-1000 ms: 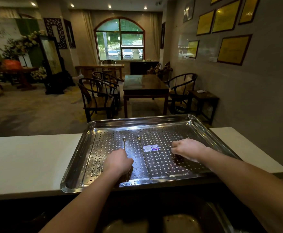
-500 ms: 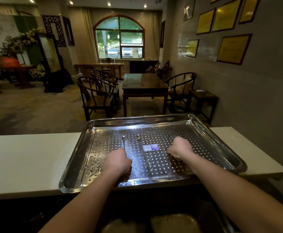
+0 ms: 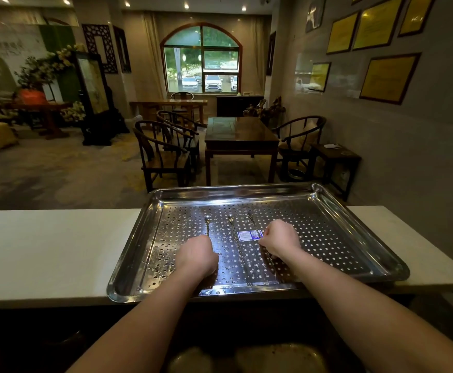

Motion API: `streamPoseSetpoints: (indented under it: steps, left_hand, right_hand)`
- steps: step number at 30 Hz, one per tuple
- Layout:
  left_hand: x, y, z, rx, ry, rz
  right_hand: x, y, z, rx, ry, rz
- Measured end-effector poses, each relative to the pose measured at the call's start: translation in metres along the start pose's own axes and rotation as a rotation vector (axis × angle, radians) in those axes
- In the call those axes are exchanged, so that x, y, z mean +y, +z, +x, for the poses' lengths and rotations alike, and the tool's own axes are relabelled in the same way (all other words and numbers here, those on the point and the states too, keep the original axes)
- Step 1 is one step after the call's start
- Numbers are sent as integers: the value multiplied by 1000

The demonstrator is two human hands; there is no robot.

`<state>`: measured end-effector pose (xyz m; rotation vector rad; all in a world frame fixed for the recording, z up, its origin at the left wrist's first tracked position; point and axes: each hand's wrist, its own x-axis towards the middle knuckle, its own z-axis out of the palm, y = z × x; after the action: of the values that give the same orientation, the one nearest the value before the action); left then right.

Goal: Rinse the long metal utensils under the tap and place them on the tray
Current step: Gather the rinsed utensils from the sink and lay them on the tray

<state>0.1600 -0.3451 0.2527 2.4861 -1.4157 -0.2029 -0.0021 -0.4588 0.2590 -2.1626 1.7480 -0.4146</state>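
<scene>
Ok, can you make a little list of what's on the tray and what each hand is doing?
tray: metal with holes, on the white counter
left utensil: on tray, gripped by left hand
middle utensil: on tray, untouched
right utensil: on tray, gripped by right hand
sticker: blue and white, on tray floor

Tray: on the counter.
Utensils: side by side in the tray: left utensil, middle utensil, right utensil.
Left hand: holds the left utensil's near end.
Right hand: holds the right utensil, just right of the sticker.
</scene>
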Motion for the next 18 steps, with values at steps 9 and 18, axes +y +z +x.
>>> streamPoseSetpoints:
  steps: [9, 18]
  left_hand:
    - [0, 0, -1, -2, -3, -1]
    - [1, 2, 0, -6, 2, 0]
  right_hand:
    - [-35, 12, -28, -79, -217, -106]
    - [-44, 15, -29, -92, -138, -82]
